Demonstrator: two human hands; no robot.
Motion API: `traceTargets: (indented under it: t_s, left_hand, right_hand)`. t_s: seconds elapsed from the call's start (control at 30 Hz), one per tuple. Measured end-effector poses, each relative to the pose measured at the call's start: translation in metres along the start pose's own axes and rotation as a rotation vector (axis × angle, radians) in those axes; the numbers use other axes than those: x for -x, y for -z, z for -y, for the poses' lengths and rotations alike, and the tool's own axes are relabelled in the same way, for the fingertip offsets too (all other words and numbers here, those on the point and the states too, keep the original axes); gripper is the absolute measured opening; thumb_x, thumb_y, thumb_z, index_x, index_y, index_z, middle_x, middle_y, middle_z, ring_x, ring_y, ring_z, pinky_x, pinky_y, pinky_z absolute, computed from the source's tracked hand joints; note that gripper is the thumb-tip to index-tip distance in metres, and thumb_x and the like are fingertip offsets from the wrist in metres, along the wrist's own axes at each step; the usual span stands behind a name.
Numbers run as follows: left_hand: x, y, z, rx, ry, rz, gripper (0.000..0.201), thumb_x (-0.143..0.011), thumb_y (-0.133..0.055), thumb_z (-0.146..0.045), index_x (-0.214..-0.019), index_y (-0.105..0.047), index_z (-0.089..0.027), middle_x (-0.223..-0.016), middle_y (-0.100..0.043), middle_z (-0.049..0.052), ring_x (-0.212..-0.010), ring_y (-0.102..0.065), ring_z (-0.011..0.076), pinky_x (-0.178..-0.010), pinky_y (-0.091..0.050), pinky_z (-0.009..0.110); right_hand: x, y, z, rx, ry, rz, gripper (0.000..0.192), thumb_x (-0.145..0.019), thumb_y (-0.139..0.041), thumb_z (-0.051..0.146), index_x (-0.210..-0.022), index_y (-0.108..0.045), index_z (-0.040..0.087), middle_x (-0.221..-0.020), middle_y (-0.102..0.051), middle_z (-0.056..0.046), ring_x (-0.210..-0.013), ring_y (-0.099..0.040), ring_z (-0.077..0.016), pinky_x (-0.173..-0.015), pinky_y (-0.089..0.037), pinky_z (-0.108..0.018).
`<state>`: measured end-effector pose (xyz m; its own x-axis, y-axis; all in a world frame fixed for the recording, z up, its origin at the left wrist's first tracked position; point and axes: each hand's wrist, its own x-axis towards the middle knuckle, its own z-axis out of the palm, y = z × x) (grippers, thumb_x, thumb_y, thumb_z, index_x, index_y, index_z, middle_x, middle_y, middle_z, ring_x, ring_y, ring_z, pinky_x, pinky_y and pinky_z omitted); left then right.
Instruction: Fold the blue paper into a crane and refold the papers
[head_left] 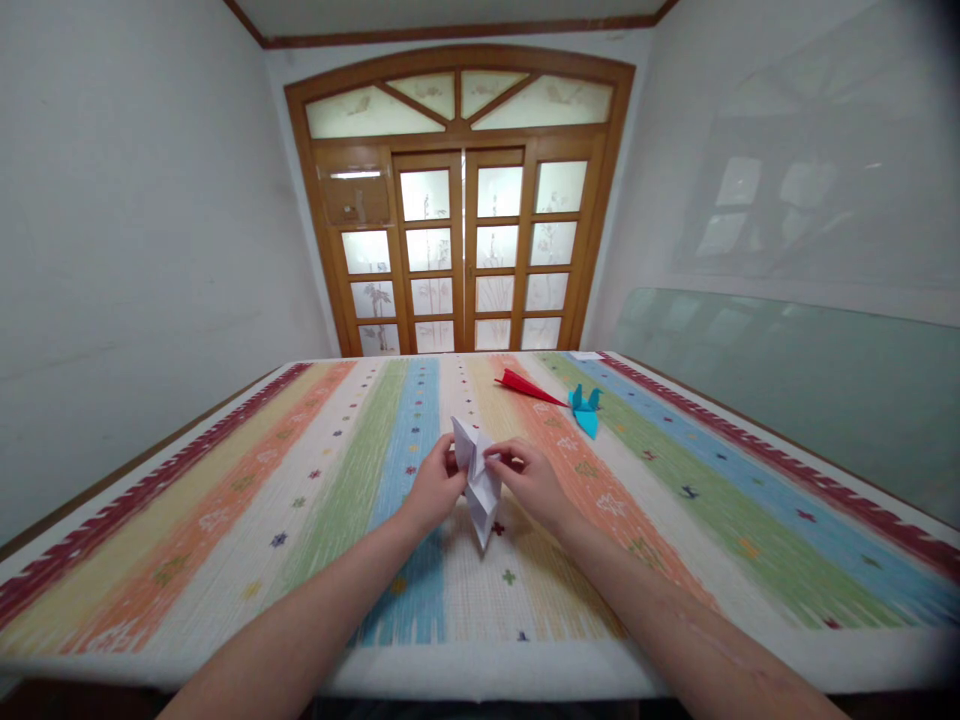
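A partly folded piece of white paper [480,485] is held just above the striped tablecloth [315,500] near the table's middle. My left hand [433,490] pinches its left side and my right hand [531,480] pinches its upper right edge. The paper's lower point hangs down towards me, between my wrists. Both forearms reach in from the bottom of the view.
A red folded paper shape [525,387] and a blue folded paper shape [585,408] lie further back on the right. Behind the table stands a wooden door with glass panes [457,250]. A glass sheet [787,380] leans along the right wall.
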<state>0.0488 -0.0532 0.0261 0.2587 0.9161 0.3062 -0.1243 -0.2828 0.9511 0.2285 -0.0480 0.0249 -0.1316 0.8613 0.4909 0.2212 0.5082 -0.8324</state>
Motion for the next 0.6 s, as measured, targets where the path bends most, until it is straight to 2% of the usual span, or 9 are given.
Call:
traceTargets:
  t_s: [0.1, 0.17, 0.2, 0.27, 0.33, 0.47, 0.6]
  left_hand:
    - [0.000, 0.000, 0.001, -0.039, -0.066, -0.010, 0.040, -0.078, -0.067, -0.021, -0.116, -0.055, -0.019, -0.098, -0.070, 0.007, -0.082, -0.067, 0.0172, -0.072, -0.052, 0.026]
    - [0.000, -0.001, -0.001, -0.041, -0.096, -0.011, 0.039, -0.079, -0.067, -0.022, -0.116, -0.056, -0.019, -0.101, -0.070, 0.008, -0.087, -0.067, 0.0186, -0.076, -0.052, 0.028]
    - [0.000, -0.001, -0.003, -0.040, -0.102, -0.010, 0.038, -0.079, -0.068, -0.022, -0.115, -0.057, -0.019, -0.102, -0.070, 0.008, -0.089, -0.067, 0.0193, -0.077, -0.052, 0.028]
    - [0.001, -0.001, -0.007, -0.038, -0.103, -0.016, 0.037, -0.079, -0.068, -0.023, -0.114, -0.056, -0.018, -0.102, -0.070, 0.009, -0.091, -0.067, 0.0203, -0.077, -0.052, 0.028]
    - [0.002, -0.001, -0.012, -0.030, -0.101, -0.037, 0.038, -0.079, -0.070, -0.026, -0.113, -0.056, -0.017, -0.101, -0.070, 0.009, -0.090, -0.068, 0.0206, -0.077, -0.052, 0.029]
    - [0.000, 0.002, -0.014, 0.014, -0.065, -0.159, 0.048, -0.075, -0.074, -0.032, -0.116, -0.052, -0.018, -0.100, -0.069, 0.010, -0.082, -0.068, 0.0199, -0.070, -0.054, 0.029]
    - [-0.004, 0.009, -0.007, -0.002, -0.044, -0.315, 0.052, -0.068, -0.076, -0.025, -0.113, -0.050, -0.021, -0.108, -0.065, 0.009, -0.074, -0.067, 0.0157, -0.061, -0.052, 0.025]
  right_hand:
    - [-0.002, 0.001, -0.002, -0.091, -0.075, -0.076, 0.046, -0.075, -0.074, 0.035, -0.118, -0.060, 0.024, -0.110, -0.061, -0.008, -0.101, -0.058, -0.0229, -0.076, -0.052, -0.033]
    - [-0.003, 0.002, -0.002, -0.192, -0.146, -0.041, 0.060, -0.074, -0.075, 0.036, -0.129, -0.053, 0.026, -0.122, -0.057, -0.010, -0.108, -0.056, -0.0237, -0.077, -0.053, -0.033]
    - [-0.003, 0.003, -0.001, -0.250, -0.186, 0.009, 0.061, -0.076, -0.074, 0.036, -0.132, -0.051, 0.027, -0.124, -0.056, -0.010, -0.106, -0.057, -0.0231, -0.076, -0.053, -0.032]
    - [-0.002, 0.003, 0.000, -0.362, -0.260, 0.130, 0.054, -0.079, -0.070, 0.038, -0.130, -0.054, 0.026, -0.118, -0.060, -0.009, -0.094, -0.060, -0.0199, -0.067, -0.051, -0.028]
    - [-0.001, 0.003, 0.000, -0.441, -0.319, 0.212, 0.042, -0.081, -0.069, 0.039, -0.119, -0.061, 0.023, -0.104, -0.065, -0.007, -0.077, -0.059, -0.0150, -0.055, -0.045, -0.023]
    - [0.002, 0.001, 0.000, -0.513, -0.400, 0.235, 0.031, -0.078, -0.072, 0.042, -0.096, -0.067, 0.018, -0.082, -0.062, -0.002, -0.059, -0.050, -0.0086, -0.044, -0.032, -0.018]
    - [0.002, 0.001, 0.001, -0.529, -0.445, 0.230, 0.033, -0.076, -0.075, 0.043, -0.093, -0.064, 0.017, -0.072, -0.059, 0.001, -0.054, -0.048, -0.0074, -0.041, -0.029, -0.018]
